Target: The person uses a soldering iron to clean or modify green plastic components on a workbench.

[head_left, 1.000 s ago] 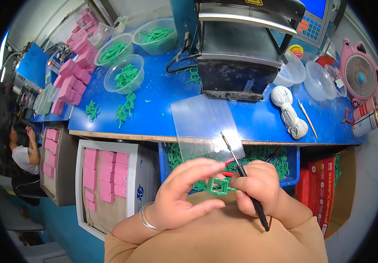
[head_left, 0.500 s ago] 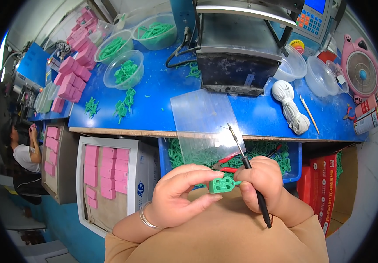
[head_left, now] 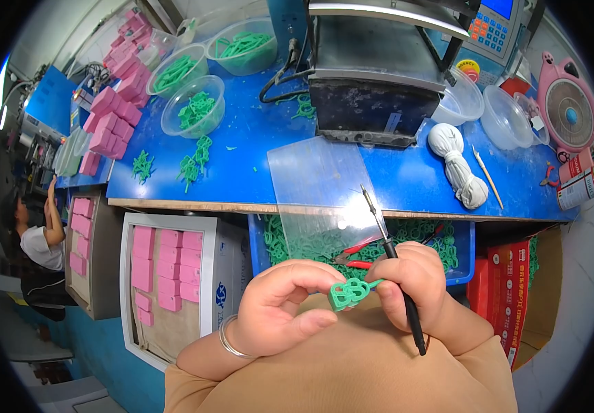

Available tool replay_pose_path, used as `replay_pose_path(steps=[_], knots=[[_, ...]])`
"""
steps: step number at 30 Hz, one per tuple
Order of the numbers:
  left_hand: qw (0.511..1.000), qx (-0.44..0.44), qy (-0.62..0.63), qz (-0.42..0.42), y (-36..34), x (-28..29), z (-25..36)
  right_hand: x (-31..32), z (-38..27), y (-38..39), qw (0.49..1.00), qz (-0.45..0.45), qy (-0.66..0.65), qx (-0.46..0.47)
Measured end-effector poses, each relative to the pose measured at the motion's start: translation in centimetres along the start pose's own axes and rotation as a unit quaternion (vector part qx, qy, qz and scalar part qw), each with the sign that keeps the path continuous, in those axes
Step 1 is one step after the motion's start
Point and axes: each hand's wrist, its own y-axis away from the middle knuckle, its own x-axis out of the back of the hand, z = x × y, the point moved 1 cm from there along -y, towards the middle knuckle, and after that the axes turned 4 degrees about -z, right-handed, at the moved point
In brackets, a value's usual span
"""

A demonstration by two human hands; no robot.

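Note:
Between my hands is a small green openwork wax-like piece (head_left: 349, 294) with a thin stem pointing right. My right hand (head_left: 410, 286) pinches that stem between thumb and finger. The same hand also holds a black-handled pen-like tool (head_left: 409, 306), its slim metal tip pointing up and away, clear of the piece. My left hand (head_left: 286, 299) is beside the piece's left side, thumb and forefinger apart; whether the forefinger touches it, I cannot tell. Just beyond lie red-handled pliers (head_left: 357, 263), over a blue bin (head_left: 259, 248) of green pieces.
A clear plastic sheet (head_left: 310, 179) overhangs the table edge. Behind it stands a dark press-like machine (head_left: 372, 103). Bowls of green parts (head_left: 197, 113) and pink blocks (head_left: 114, 131) are at left. A white cloth bundle (head_left: 456, 168) lies right. Another person (head_left: 42, 244) sits far left.
The green piece has turned in my right hand. My left thumb has drawn back from it to the left. At far left, the other person's hands have risen.

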Motion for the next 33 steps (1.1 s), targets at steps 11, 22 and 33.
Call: replay_pose_path(steps=[11,22,33], knots=[[0.980,0.060,0.186,0.048,-0.1,1.8,-0.2,0.3,1.4,-2.4,0.999,-0.031,0.009,-0.005],[0.905,0.083,0.363,0.203,-2.5,9.2,-1.6,-2.5,6.7,-9.2,0.994,-0.019,-0.084,0.069],[0.902,0.133,0.368,0.179,-4.9,12.8,-4.4,-4.4,9.2,-9.9,0.996,-0.046,-0.073,-0.017]])
